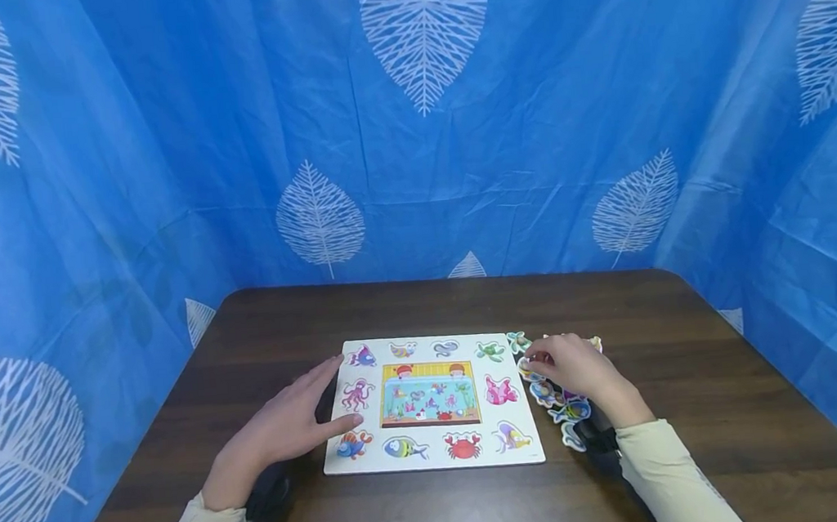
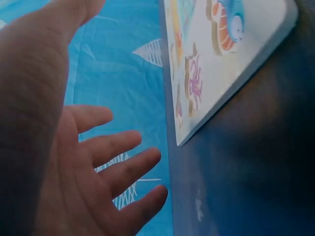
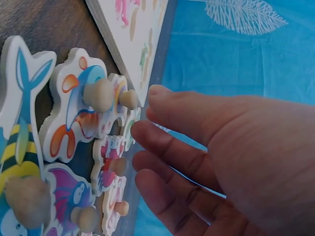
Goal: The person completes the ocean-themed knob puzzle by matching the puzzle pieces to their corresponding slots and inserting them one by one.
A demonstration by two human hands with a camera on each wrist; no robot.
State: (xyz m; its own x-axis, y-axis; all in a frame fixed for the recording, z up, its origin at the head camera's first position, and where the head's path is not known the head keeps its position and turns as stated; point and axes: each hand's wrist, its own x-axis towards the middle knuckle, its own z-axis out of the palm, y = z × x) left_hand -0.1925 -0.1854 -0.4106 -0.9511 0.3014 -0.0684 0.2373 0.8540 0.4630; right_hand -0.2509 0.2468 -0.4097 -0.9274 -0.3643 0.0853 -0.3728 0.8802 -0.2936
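A white puzzle board [image 1: 434, 460] printed with sea animals around a fish-tank picture lies on the table. My left hand [image 1: 291, 418] is at its left edge, fingers extended and thumb over the board, holding nothing. My right hand [image 1: 582, 371] hovers over a cluster of knobbed wooden pieces beside the board's right side. In the right wrist view its fingers are slightly bent, with nothing held. Near them lie a striped fish piece [image 3: 23, 132], an orange-and-blue piece [image 3: 69, 128] and a purple piece [image 3: 64, 189]. The hand partly hides the cluster in the head view.
The dark wooden table [image 1: 438, 513] extends around the board. Behind and beside it hangs a blue curtain [image 1: 513, 147] with white leaf prints. A green piece [image 1: 518, 342] sits by the board's upper right corner.
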